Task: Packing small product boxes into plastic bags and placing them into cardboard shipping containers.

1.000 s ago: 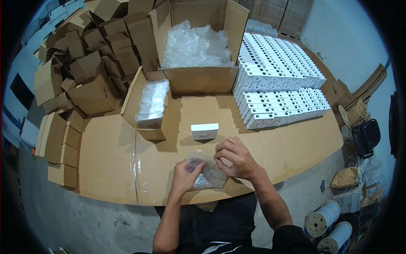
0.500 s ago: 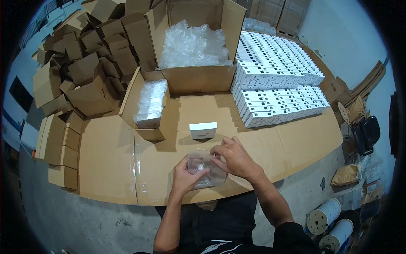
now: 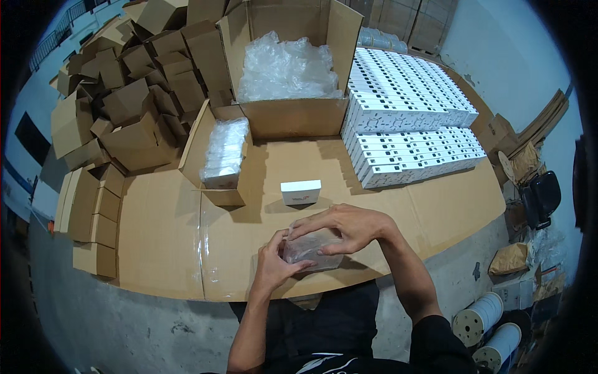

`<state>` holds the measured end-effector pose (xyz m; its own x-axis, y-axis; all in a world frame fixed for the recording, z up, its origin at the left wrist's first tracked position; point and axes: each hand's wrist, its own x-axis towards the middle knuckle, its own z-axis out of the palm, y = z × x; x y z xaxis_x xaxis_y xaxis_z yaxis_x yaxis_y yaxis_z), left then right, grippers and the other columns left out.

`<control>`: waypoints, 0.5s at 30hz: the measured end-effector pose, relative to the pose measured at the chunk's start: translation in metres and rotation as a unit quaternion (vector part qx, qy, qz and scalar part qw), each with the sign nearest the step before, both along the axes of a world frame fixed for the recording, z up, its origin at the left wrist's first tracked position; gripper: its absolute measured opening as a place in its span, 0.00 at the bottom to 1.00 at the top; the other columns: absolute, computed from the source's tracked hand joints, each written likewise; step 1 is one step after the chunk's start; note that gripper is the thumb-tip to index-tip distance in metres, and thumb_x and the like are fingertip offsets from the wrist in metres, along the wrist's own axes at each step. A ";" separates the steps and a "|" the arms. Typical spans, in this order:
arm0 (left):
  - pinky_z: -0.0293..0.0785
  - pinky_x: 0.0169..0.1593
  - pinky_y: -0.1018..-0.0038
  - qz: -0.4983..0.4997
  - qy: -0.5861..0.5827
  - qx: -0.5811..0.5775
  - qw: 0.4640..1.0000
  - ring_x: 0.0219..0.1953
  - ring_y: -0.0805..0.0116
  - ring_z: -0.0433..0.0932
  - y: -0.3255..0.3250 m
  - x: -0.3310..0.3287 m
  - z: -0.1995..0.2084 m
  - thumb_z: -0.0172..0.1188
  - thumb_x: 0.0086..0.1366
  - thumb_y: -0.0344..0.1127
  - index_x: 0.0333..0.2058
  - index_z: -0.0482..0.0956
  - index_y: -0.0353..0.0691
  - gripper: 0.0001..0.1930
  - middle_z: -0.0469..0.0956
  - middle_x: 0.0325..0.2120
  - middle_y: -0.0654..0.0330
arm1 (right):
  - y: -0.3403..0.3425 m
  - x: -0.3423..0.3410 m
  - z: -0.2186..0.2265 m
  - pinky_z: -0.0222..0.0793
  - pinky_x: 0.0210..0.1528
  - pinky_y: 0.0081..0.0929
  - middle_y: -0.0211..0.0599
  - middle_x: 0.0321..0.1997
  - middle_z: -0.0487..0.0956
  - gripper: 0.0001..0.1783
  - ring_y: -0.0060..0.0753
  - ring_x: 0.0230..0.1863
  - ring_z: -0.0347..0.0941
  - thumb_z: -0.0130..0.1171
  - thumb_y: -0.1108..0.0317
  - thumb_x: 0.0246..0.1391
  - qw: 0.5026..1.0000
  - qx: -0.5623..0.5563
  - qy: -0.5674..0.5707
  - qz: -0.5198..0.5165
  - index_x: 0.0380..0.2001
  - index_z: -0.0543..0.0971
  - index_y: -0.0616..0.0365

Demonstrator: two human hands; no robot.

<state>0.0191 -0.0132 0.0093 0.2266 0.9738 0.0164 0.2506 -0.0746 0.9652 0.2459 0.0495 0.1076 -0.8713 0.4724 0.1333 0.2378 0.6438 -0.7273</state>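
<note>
A clear plastic bag (image 3: pixel 309 249) lies between my hands near the table's front edge, standing partly open in shape. My left hand (image 3: pixel 273 260) grips its left side, with the thumb along the near face and the fingers behind. Arched over the bag from the right, my right hand (image 3: pixel 350 229) holds it between the thumb and the outstretched fingers. Just beyond them a small white box (image 3: pixel 301 192) stands by itself on the cardboard-covered table (image 3: pixel 243 243).
An open carton (image 3: pixel 225 197) with bubble-wrapped packs (image 3: pixel 224 153) stands left of centre. Behind is a large carton of clear plastic bags (image 3: pixel 286 68). White boxes (image 3: pixel 405 118) are stacked in rows at right. Brown cartons (image 3: pixel 134 124) pile up at left.
My right hand has gone from pinching the bag's upper edge to spanning over it with the fingers stretched leftward. The left hand has shifted slightly along the bag's left side.
</note>
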 end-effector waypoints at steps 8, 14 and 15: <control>0.79 0.38 0.72 0.022 -0.067 -0.010 0.997 0.34 0.73 0.81 -0.001 -0.003 -0.023 0.83 0.46 0.38 0.43 0.78 0.34 0.29 0.84 0.30 0.56 | -0.004 -0.007 -0.002 0.75 0.35 0.35 0.44 0.49 0.84 0.35 0.38 0.31 0.80 0.69 0.60 0.49 0.988 -0.024 0.029 -0.147 0.61 0.73 0.57; 0.79 0.36 0.69 0.071 0.006 0.093 0.993 0.31 0.69 0.83 -0.001 0.004 -0.011 0.82 0.46 0.40 0.39 0.77 0.35 0.26 0.83 0.29 0.55 | -0.007 -0.018 -0.003 0.75 0.39 0.39 0.44 0.29 0.84 0.18 0.47 0.31 0.80 0.68 0.58 0.54 0.976 -0.006 -0.083 -0.201 0.40 0.83 0.60; 0.79 0.36 0.69 0.071 0.007 0.094 0.993 0.31 0.69 0.83 -0.002 0.004 -0.010 0.82 0.46 0.40 0.39 0.77 0.35 0.26 0.83 0.29 0.55 | -0.007 -0.020 -0.003 0.75 0.41 0.40 0.46 0.29 0.84 0.15 0.51 0.31 0.80 0.66 0.59 0.56 0.979 0.031 -0.100 -0.173 0.38 0.83 0.61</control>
<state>0.0229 -0.0149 -0.0010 0.0880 0.9760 0.1993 0.2841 -0.2164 0.9340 0.2260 0.0424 0.1042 -0.6718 0.7406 0.0146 0.5831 0.5409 -0.6061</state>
